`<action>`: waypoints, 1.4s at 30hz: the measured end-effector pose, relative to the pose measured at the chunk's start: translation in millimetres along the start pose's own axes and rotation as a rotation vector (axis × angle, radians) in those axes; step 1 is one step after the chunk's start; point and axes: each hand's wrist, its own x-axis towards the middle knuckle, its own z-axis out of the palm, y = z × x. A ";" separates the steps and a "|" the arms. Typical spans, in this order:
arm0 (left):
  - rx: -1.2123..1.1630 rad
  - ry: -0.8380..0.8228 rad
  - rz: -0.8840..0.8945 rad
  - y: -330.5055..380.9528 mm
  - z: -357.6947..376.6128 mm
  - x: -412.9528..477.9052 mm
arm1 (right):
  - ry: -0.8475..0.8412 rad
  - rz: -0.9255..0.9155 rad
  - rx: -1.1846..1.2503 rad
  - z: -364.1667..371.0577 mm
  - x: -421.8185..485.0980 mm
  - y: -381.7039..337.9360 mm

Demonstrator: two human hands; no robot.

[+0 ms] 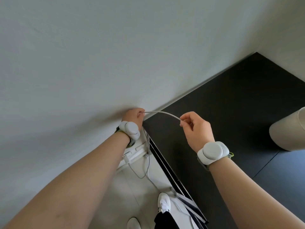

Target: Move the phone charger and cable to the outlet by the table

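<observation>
**Q:** Where does the cable lie, and who holds it?

**A:** The white cable [165, 113] spans in a shallow arc between both hands, above the far-left corner of the black table [231, 104]. The left hand [134, 116], close against the wall [82, 63], has its fingers curled round one end. The right hand [196, 128] pinches the other end between thumb and forefinger. The charger itself is not visible; it may be hidden in the left fist, though that cannot be confirmed.

**Q:** And the outlet?

**A:** Below the left wrist, low by the wall, sits what appears to be a white socket strip [132, 154]. Other grey leads [147, 156] hang beside the table's left edge.

**Q:** What could go wrong from here?

**A:** Three risks, as judged.
- The right-hand pinch is light, so a tug from the left could pull the cable free and drop it behind the table.
- Lowering the cable toward the strip may tangle it with the hanging leads.
- The strip lies largely under the forearm, so a plug could be seated blind and miss its socket.

The pale cylinder [290, 131] on the table to the right stands well apart and poses little hazard.
</observation>
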 end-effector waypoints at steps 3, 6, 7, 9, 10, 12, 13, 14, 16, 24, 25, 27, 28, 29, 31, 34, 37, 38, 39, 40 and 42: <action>0.005 -0.019 0.014 11.9 9.7 8.6 | -0.009 0.063 -0.012 -4.4 9.8 18.0; 0.007 -0.030 0.044 34.9 30.4 16.3 | 0.010 0.161 -0.029 -16.1 19.3 45.5; 0.015 -0.016 0.070 41.4 33.0 16.1 | 0.013 0.192 -0.023 -17.6 19.7 51.4; 0.032 0.012 0.146 62.7 45.2 15.4 | 0.031 0.270 0.009 -27.1 19.4 69.7; 0.025 0.014 0.179 74.3 52.3 13.4 | 0.046 0.313 0.033 -32.1 17.7 79.8; -0.011 -0.022 0.218 94.7 68.9 5.9 | 0.079 0.402 0.063 -41.2 10.5 101.0; -0.013 -0.053 0.223 100.4 77.5 2.3 | 0.089 0.440 0.066 -43.1 6.5 110.7; 0.007 -0.099 0.222 103.9 88.9 -0.9 | 0.097 0.480 0.064 -45.6 1.3 120.9; 0.093 -0.219 0.173 100.0 108.7 -5.0 | 0.097 0.550 0.043 -44.6 -7.7 137.3; 0.202 -0.382 0.089 86.6 127.8 -23.5 | -0.047 0.642 -0.099 -35.0 -27.9 168.9; 0.205 -0.385 0.092 86.4 126.3 -25.4 | -0.063 0.634 -0.123 -35.2 -28.5 169.1; 0.218 -0.392 0.105 85.6 122.8 -30.1 | -0.062 0.607 -0.156 -36.5 -29.9 167.9; 0.222 -0.393 0.111 85.3 119.8 -32.6 | -0.060 0.587 -0.167 -37.8 -30.4 166.3; 0.227 -0.393 0.112 85.7 117.0 -34.8 | -0.061 0.569 -0.174 -39.0 -30.4 164.3; 0.235 -0.392 0.115 85.0 109.0 -40.2 | -0.059 0.537 -0.179 -43.1 -32.2 157.7; 0.244 -0.382 0.119 86.1 95.1 -48.9 | -0.042 0.503 -0.168 -49.4 -35.0 147.1; 0.246 -0.351 0.150 87.6 73.1 -63.9 | -0.034 0.449 -0.181 -57.4 -43.8 127.9; 0.241 -0.336 0.158 86.7 64.9 -69.0 | -0.031 0.432 -0.201 -58.7 -47.0 121.2; 0.242 -0.325 0.168 85.8 53.4 -78.7 | -0.055 0.422 -0.243 -60.5 -53.9 110.5; 0.237 -0.326 0.162 85.4 50.6 -80.6 | -0.082 0.428 -0.294 -60.5 -53.8 109.9; 0.232 -0.297 0.197 79.6 29.0 -102.4 | -0.107 0.409 -0.374 -59.8 -71.8 93.8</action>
